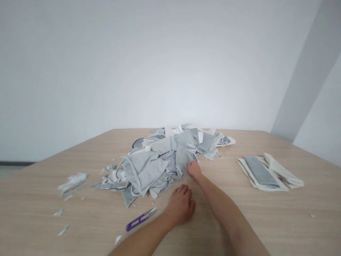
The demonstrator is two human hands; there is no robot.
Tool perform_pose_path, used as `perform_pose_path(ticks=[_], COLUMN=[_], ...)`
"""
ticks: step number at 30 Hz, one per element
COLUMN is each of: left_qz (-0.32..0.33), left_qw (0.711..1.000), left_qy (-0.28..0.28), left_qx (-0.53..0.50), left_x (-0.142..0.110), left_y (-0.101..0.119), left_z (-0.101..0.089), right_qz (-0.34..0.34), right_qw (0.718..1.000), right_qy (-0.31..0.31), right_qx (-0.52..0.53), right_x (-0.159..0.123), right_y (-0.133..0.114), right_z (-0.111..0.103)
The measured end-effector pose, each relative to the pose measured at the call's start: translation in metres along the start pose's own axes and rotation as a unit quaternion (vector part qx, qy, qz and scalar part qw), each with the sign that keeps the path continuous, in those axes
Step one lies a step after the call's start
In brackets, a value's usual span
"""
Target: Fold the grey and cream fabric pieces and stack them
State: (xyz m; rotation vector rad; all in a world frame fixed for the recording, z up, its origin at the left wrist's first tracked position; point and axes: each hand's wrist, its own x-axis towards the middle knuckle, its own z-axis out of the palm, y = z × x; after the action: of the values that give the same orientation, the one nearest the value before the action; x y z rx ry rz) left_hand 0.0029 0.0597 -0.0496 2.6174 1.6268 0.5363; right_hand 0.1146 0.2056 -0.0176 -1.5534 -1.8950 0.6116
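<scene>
Head view. One wooden table [279,220], against a pale wall [170,64]. One loose pile of grey and white cloth pieces [146,169], centre, spreading toward the far edge. One right hand [194,170], fingers curled, touched a grey cloth piece [183,159] at the pile's near right side; whether it was pinched could not be told. One left hand [181,202], apart from the right, lay palm down, fingers extended, just short of the pile. One pair of purple snips [140,221], left of that hand. Folded cloths [261,172], right. Pale scraps [73,182], left.
</scene>
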Motion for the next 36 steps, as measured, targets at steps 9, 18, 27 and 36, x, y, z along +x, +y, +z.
perform_pose_path(ticks=[9, 18, 27, 36], left_qz=[-0.017, 0.012, -0.008, -0.058], left_qw=[0.996, 0.941, 0.887, 0.89], left_qy=[0.064, 0.329, 0.433, 0.372], left_qx=[-0.056, -0.075, -0.161, -0.256], left_x=[-0.002, 0.014, 0.018, 0.007], left_y=[-0.003, 0.048, 0.057, 0.056], left_z=[-0.009, -0.083, -0.154, -0.186], right_qz=[-0.074, -0.159, -0.201, -0.275], right_qw=[0.963, 0.798, 0.846, 0.884], right_qy=[0.201, 0.201, 0.206, 0.31], right_qx=[0.162, 0.545, 0.45, 0.219], right_x=[-0.027, -0.1, -0.135, -0.146], right_y=[-0.035, -0.094, -0.118, -0.116], right_z=[-0.058, -0.124, -0.124, -0.142])
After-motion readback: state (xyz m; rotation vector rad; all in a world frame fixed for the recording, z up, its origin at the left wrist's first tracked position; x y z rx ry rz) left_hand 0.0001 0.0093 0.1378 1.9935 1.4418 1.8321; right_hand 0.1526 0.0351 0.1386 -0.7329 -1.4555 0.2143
